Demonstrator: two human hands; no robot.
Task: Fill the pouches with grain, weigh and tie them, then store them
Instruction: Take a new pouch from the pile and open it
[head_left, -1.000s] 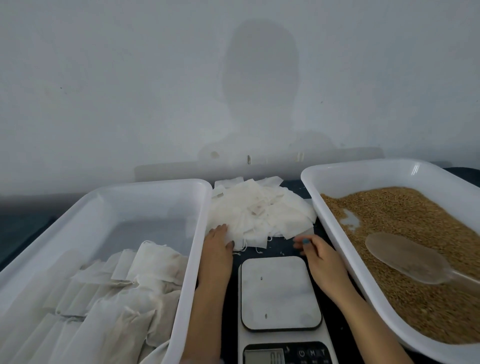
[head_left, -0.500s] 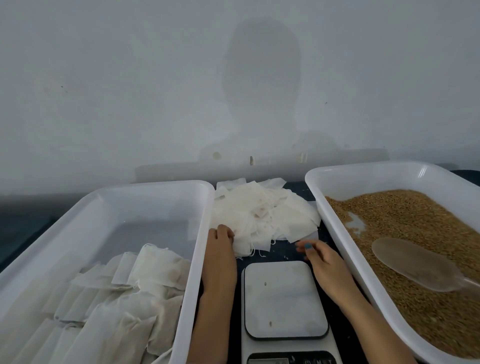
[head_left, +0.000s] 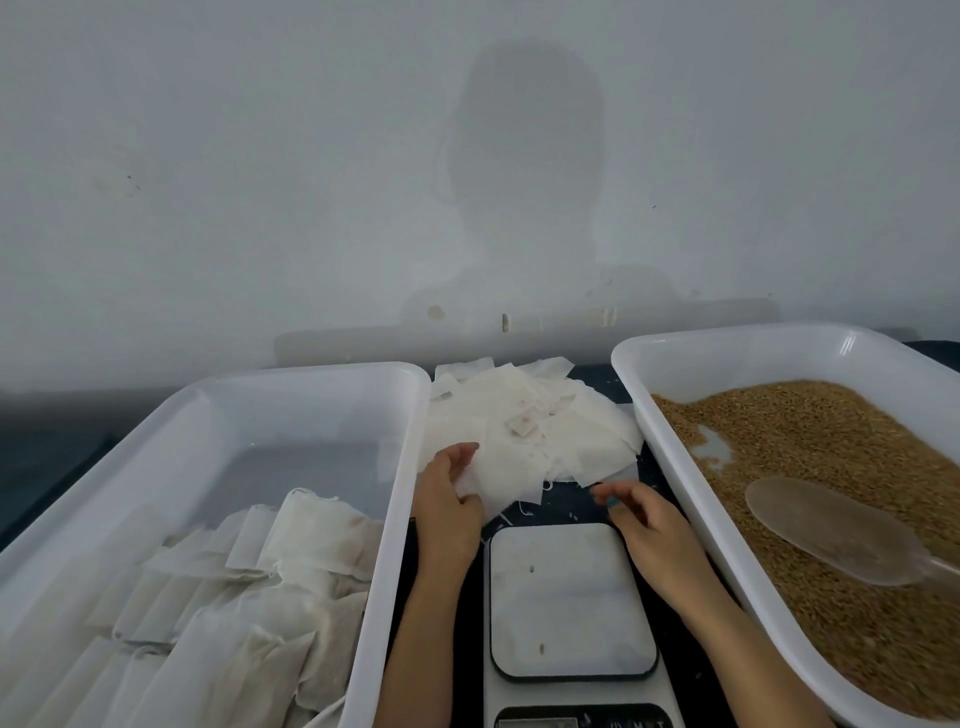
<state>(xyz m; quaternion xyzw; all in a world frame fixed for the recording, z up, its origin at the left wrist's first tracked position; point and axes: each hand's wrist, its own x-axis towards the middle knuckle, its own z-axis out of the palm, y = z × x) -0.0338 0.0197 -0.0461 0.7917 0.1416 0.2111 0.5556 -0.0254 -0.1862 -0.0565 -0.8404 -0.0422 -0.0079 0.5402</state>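
A heap of empty white pouches (head_left: 540, 431) lies on the dark table between two white tubs. My left hand (head_left: 449, 499) pinches one empty pouch (head_left: 501, 480) at the heap's near edge, between thumb and fingers. My right hand (head_left: 641, 519) hovers just right of it, fingers loosely curled, holding nothing. Below both hands stands a digital scale (head_left: 569, 597) with a bare platform. The right tub (head_left: 727, 353) holds brown grain (head_left: 831, 467) with a clear plastic scoop (head_left: 826, 530) lying on it. The left tub (head_left: 311, 395) holds several filled, tied pouches (head_left: 291, 566).
A plain grey wall stands close behind the tubs. The dark table surface (head_left: 52, 447) shows at far left and between the tubs. A few stray grains lie on the scale platform.
My left hand went from lying flat on the heap's edge to pinching one pouch and lifting its corner. My right hand shifted slightly toward it.
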